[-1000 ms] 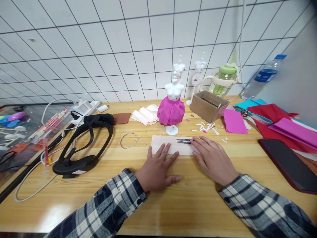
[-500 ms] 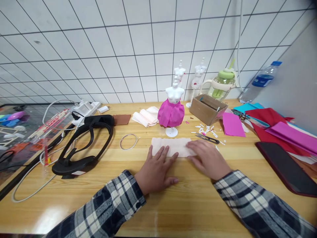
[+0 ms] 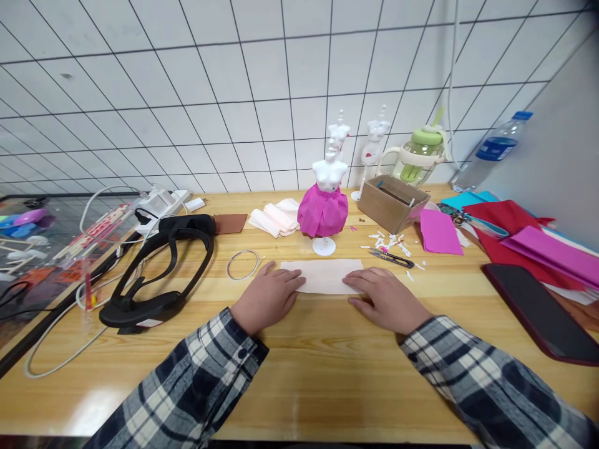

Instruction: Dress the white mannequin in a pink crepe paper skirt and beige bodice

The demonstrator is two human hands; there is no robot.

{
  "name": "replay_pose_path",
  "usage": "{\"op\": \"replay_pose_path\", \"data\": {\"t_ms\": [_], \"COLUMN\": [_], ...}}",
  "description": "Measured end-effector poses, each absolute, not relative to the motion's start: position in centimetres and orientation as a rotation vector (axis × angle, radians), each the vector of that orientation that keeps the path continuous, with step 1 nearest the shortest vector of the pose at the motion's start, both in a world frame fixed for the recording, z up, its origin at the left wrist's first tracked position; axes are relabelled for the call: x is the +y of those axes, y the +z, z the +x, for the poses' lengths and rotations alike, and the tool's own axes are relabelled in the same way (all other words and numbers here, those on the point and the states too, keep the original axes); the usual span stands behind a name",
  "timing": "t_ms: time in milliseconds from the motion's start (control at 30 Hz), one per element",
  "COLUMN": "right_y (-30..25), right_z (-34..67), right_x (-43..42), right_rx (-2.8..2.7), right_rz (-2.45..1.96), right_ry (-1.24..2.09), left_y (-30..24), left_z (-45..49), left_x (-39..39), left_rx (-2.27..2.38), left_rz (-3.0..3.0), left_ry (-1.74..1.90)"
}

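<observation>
Front edge of the worktop (image 3: 299, 393) runs along the bottom, with a broad stretch of wood on the near side, so plenty of elbow room there. The left hand (image 3: 270, 296) is palm down, fingers out, not gripping anything, just resting on the left end of one pale pink strip (image 3: 325, 275). Right hand (image 3: 388, 299) is pretty much the same on the right end, thumb held apart. The strip lies flat between them. Sideways it's tighter: one phone (image 3: 545, 312) to the right, one black headset (image 3: 145, 310) to the left. Further back there's one pair of thread snips (image 3: 395, 258), then one dress form (image 3: 329, 176) in a magenta skirt (image 3: 322, 213), one cardboard box (image 3: 390, 210), and two more white torsos (image 3: 375, 131) by the tiled wall (image 3: 257, 81).
</observation>
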State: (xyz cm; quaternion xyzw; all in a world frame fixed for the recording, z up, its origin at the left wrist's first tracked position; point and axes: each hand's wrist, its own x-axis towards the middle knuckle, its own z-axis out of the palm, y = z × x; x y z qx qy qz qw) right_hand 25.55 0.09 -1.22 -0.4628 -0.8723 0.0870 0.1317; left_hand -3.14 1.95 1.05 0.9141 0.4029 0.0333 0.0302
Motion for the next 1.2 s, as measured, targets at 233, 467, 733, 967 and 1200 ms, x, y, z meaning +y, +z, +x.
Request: {"op": "replay_pose_path", "data": {"t_ms": [233,467,733,967,1200], "right_y": [1.0,-1.6,-2.2,-2.1,-1.8], "right_z": [24.4,25.8,26.6,26.0,25.5], "right_x": [1.8,2.5,2.9,3.8,4.3], "right_rx": [-2.747,-2.447,-2.092,-2.041,-2.112], "right_rz": [-1.281,-1.304,-1.485,-1.66,-1.808], "right_ry": [0.119,0.38,0.755,0.61,0.536], "left_y": [-0.2,0.1,-0.5,-0.9,-1.0], "left_z": [-4.4,-4.2,-4.0,-3.2,-2.4], "left_x": [3.3,3.9,4.2,4.3,4.5], "left_rx": [1.189,1.226,1.436,1.6,1.708], "left_rz": [2.591,2.334,2.131,2.159,2.335], "left_ry": [0.357,0.532,0.605,0.592,0.464]}}
